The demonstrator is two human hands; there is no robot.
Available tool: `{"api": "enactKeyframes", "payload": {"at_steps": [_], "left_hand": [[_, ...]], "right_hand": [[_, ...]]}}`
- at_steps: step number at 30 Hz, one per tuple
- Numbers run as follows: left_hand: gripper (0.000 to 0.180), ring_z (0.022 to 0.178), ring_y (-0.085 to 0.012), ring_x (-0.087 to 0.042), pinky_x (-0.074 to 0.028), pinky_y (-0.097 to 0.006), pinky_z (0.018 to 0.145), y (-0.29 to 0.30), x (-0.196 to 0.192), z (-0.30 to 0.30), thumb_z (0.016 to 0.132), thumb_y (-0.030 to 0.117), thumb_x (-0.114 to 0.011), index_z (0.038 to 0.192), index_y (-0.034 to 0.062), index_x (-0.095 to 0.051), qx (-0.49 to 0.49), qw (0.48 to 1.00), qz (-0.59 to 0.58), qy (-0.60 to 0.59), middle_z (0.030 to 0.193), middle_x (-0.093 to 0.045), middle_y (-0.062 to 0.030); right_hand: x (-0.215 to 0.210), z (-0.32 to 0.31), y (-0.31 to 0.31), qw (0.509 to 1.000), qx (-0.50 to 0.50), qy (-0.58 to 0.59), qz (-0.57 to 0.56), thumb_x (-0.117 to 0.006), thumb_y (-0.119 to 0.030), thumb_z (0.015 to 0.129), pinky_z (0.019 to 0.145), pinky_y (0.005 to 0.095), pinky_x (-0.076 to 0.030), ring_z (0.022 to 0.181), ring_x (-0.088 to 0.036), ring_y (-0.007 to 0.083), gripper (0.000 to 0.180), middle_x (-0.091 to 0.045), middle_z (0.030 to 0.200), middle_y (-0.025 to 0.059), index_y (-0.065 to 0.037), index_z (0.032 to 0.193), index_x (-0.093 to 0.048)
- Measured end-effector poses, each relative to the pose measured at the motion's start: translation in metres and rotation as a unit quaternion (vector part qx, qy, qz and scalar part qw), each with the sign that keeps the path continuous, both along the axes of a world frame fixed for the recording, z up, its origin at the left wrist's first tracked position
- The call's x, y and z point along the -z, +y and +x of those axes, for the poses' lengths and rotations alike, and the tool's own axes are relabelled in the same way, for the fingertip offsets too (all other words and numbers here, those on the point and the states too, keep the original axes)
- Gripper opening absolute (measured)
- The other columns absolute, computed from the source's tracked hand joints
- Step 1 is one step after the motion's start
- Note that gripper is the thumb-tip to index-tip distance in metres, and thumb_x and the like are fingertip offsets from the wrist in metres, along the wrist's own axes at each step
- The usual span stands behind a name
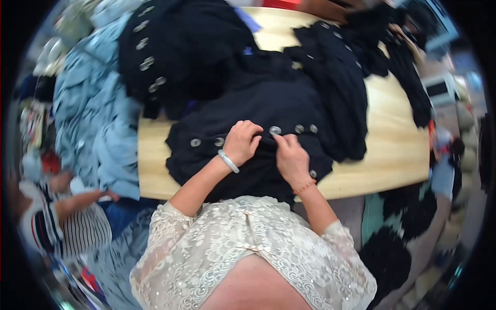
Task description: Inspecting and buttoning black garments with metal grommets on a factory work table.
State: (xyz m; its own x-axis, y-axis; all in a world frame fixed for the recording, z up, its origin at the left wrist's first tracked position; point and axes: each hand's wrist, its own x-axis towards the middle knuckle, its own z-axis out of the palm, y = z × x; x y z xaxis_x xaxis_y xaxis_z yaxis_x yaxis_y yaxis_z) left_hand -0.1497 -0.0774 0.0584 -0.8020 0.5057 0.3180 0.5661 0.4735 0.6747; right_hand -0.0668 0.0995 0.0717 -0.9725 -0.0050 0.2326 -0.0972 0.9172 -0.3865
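A dark navy garment point(258, 103) with shiny round metallic buttons lies spread in front of me, its near edge hanging toward my body. My left hand point(242, 143), with a pale bangle at the wrist, has its fingers curled on the garment's buttoned strip. Just right of it, my right hand point(292, 159), with a thin reddish bracelet, pinches the cloth right below a round button point(275, 130). A small gap separates the two hands. More buttons show along the strip on both sides. Fingertips of the left hand are partly hidden, but they appear closed on the cloth.
The garments rest on a light wooden table point(390, 150). A heap of dark buttoned clothes point(181, 46) lies at the far left, with another dark garment point(336, 88) to the right. Light blue cloth point(95, 113) piles up at left. Another person's arm point(82, 201) reaches in from the left.
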Motion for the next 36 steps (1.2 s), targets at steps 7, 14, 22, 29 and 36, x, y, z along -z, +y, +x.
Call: {"api": "enactKeyframes", "payload": {"at_steps": [7,14,22,29,36], "left_hand": [[0.018,0.078,-0.0283,-0.066,-0.053,-0.037,0.073,0.054,0.013,-0.022,0.078,0.005,-0.069,0.095,0.0025,-0.067,0.031,0.986,-0.097,-0.130,0.087,-0.065,-0.0119],[0.014,0.066,-0.0178,-0.066,-0.053,-0.031,0.063,0.050,0.022,-0.027,0.078,0.012,-0.072,0.084,0.0002,-0.070,0.047,0.967,-0.021,-0.248,0.074,-0.070,-0.0115],[0.009,0.066,-0.0063,-0.059,-0.049,-0.022,0.061,0.041,0.035,-0.030,0.083,0.008,-0.074,0.082,-0.0006,-0.070,0.040,0.847,0.152,-0.508,0.075,-0.068,-0.0018],[0.038,0.081,-0.0136,-0.065,-0.053,-0.029,0.076,0.025,0.019,-0.021,0.081,0.025,-0.076,0.106,-0.0036,-0.067,0.189,0.911,0.048,-0.363,0.093,-0.070,-0.0104],[0.020,0.076,-0.0300,-0.064,-0.051,-0.035,0.068,0.027,0.012,-0.014,0.079,0.001,-0.064,0.099,0.0009,-0.070,0.161,0.981,-0.008,-0.112,0.084,-0.064,-0.0140]], "right_hand": [[0.014,-0.003,0.002,0.993,0.015,-0.088,-0.073,-0.062,-0.014,0.087,0.066,0.0447,-0.053,0.073,-0.065,0.0349,0.011,-0.060,0.091,0.0120,-0.006,0.095,-0.062],[0.013,-0.003,0.004,0.994,0.014,-0.031,-0.100,-0.064,-0.012,0.084,0.061,0.0435,-0.053,0.072,-0.065,0.0326,0.015,-0.060,0.089,0.0106,-0.008,0.097,-0.059],[0.004,-0.007,0.008,0.978,0.046,-0.049,-0.196,-0.071,-0.008,0.078,0.068,0.0446,-0.053,0.082,-0.067,0.0365,0.039,-0.068,0.094,0.0130,-0.007,0.114,-0.056],[0.009,-0.007,0.014,0.990,0.005,-0.072,-0.119,-0.068,-0.013,0.081,0.072,0.0430,-0.054,0.086,-0.065,0.0357,0.033,-0.065,0.096,0.0158,-0.005,0.112,-0.060],[0.012,-0.010,0.025,0.978,-0.040,-0.135,-0.156,-0.060,-0.012,0.086,0.079,0.0478,-0.052,0.090,-0.063,0.0395,0.028,-0.060,0.101,0.0189,-0.003,0.112,-0.060]]}}
